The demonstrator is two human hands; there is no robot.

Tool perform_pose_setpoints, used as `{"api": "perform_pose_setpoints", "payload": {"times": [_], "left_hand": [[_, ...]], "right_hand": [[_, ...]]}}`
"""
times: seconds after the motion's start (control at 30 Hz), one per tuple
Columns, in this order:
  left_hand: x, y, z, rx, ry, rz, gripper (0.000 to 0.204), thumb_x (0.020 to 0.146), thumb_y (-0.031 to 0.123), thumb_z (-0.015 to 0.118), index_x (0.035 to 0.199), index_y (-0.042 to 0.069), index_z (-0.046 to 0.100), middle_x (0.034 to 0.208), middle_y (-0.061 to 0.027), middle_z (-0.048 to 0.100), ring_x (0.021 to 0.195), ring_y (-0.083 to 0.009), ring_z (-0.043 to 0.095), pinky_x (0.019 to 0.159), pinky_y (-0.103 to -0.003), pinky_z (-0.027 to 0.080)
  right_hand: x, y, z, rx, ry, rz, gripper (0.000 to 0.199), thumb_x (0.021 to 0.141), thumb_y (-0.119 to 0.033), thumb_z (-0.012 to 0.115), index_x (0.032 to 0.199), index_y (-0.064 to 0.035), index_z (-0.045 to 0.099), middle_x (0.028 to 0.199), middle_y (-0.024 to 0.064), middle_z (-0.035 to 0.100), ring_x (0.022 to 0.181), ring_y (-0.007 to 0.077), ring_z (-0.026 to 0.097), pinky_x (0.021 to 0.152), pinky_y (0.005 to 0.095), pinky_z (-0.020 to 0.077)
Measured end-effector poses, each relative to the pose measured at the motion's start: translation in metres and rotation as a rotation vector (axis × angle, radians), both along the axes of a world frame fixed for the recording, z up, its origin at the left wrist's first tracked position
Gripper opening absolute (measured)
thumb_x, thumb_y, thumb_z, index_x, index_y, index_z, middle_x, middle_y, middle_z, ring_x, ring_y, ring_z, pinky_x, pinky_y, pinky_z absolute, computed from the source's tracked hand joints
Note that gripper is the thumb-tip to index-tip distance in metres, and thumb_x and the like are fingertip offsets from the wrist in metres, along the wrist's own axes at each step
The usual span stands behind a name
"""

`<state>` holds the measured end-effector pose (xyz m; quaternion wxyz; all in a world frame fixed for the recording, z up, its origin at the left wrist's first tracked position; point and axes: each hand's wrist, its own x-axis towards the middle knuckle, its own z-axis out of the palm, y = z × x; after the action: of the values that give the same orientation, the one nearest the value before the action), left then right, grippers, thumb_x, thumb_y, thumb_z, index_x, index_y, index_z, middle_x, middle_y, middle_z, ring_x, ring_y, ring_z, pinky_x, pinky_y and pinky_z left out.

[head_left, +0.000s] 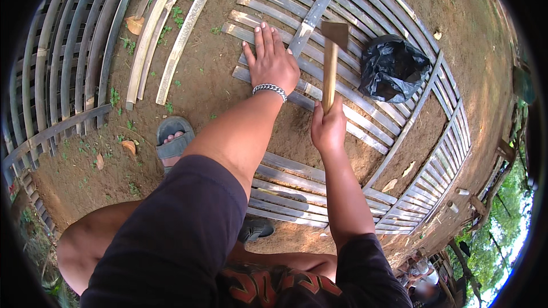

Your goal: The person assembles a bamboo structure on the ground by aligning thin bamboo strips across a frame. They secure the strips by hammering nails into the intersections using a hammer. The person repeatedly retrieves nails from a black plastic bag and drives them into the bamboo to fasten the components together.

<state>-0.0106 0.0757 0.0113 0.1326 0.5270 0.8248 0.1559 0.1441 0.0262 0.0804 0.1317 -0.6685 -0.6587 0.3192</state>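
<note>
My left hand [273,63] lies flat on the ends of several split bamboo slats [268,5], fingers stretched out, with a silver chain bracelet at the wrist. The slats sit side by side on the ground and join a crosswise bamboo strip [319,5], forming part of a panel. My right hand [329,127] grips the wooden handle of a hatchet [330,71], just right of my left hand. Its dark, wide metal head points away from me, over the slats. What lies directly under my left palm is hidden.
A black plastic bag [395,68] stands open on the panel, right of the hatchet. Loose bamboo strips [191,34] and another slatted panel [57,63] lie at the left. My sandalled foot [174,140] rests on bare soil. Another person [423,274] is at the lower right.
</note>
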Motion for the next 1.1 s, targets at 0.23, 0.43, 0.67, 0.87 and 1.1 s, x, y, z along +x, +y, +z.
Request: {"api": "perform_pose_setpoints", "payload": {"times": [0.23, 0.43, 0.67, 0.87, 1.1], "left_hand": [[-0.002, 0.004, -0.006, 0.016, 0.021, -0.002, 0.066, 0.099, 0.028, 0.043, 0.155, -0.006, 0.034, 0.168, -0.0215, 0.021, 0.157, -0.0337, 0.015, 0.125, -0.058, 0.007], [0.001, 0.006, -0.002, 0.011, 0.034, -0.008, 0.065, 0.099, 0.027, 0.042, 0.154, -0.005, 0.035, 0.168, -0.0206, 0.021, 0.157, -0.0328, 0.015, 0.126, -0.057, 0.008], [-0.003, 0.002, -0.006, 0.007, 0.038, 0.004, 0.064, 0.098, 0.026, 0.043, 0.154, -0.005, 0.037, 0.168, -0.0202, 0.021, 0.158, -0.0327, 0.015, 0.126, -0.056, 0.009], [-0.005, 0.006, -0.005, 0.03, 0.033, 0.002, 0.065, 0.097, 0.026, 0.043, 0.154, -0.006, 0.036, 0.168, -0.0199, 0.023, 0.157, -0.0327, 0.017, 0.126, -0.056, 0.009], [0.0, 0.006, -0.005, 0.026, 0.022, -0.001, 0.066, 0.097, 0.026, 0.044, 0.155, -0.005, 0.034, 0.168, -0.02, 0.023, 0.157, -0.0325, 0.016, 0.126, -0.055, 0.008]], "right_hand": [[0.001, 0.001, 0.004, 0.027, 0.034, 0.02, 0.025, 0.098, -0.015, 0.062, 0.117, -0.002, 0.052, 0.084, 0.0292, 0.068, 0.079, 0.0515, 0.067, 0.068, 0.0559, 0.0528], [0.002, -0.008, -0.007, -0.051, -0.073, 0.045, 0.028, 0.097, -0.016, 0.064, 0.118, -0.0015, 0.053, 0.084, 0.0307, 0.068, 0.081, 0.0521, 0.066, 0.071, 0.0574, 0.0523], [-0.003, -0.011, 0.001, 0.139, 0.133, -0.053, 0.03, 0.097, -0.017, 0.064, 0.121, -0.004, 0.053, 0.085, 0.0304, 0.068, 0.085, 0.0526, 0.066, 0.071, 0.0567, 0.053], [0.002, 0.009, 0.001, -0.01, -0.023, 0.15, 0.025, 0.097, -0.014, 0.061, 0.119, -0.0033, 0.054, 0.084, 0.0314, 0.068, 0.084, 0.0519, 0.066, 0.072, 0.0584, 0.0525], [0.022, -0.009, -0.023, -0.079, -0.017, 0.023, 0.023, 0.096, -0.016, 0.063, 0.113, -0.0013, 0.057, 0.088, 0.0295, 0.069, 0.085, 0.0517, 0.067, 0.074, 0.057, 0.0523]]}}
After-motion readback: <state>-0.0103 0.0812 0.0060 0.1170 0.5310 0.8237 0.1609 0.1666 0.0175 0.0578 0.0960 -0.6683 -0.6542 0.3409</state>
